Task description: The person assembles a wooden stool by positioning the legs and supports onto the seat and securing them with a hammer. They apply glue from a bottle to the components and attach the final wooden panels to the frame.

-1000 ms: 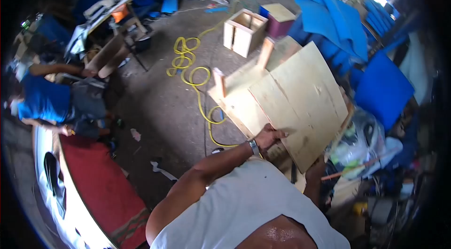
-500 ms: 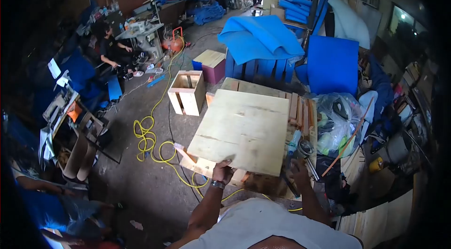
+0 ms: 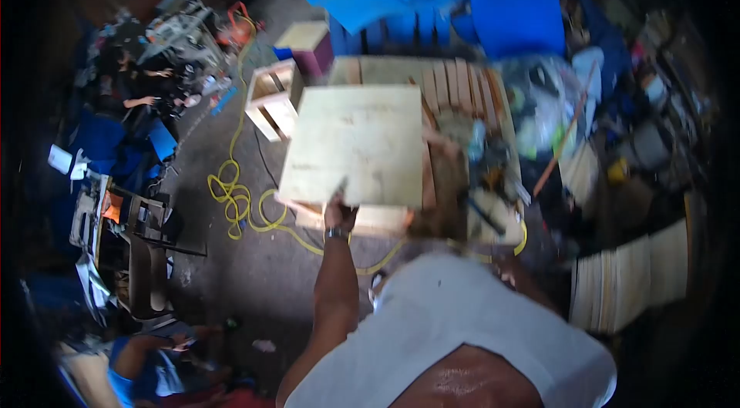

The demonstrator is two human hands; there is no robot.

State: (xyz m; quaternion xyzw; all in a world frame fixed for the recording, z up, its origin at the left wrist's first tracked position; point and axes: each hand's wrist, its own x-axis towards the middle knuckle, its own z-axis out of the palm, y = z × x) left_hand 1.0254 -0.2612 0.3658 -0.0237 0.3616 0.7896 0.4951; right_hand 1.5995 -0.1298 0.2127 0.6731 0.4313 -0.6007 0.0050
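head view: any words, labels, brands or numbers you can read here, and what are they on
No text can be read; the whole picture is motion-blurred.
plywood sheet, gripped at its near edge by the left hand: bare wood, no print visible.
wooden box: no marking visible.
watch on the left wrist: too small to read.
white papers at the left: too blurred to read.
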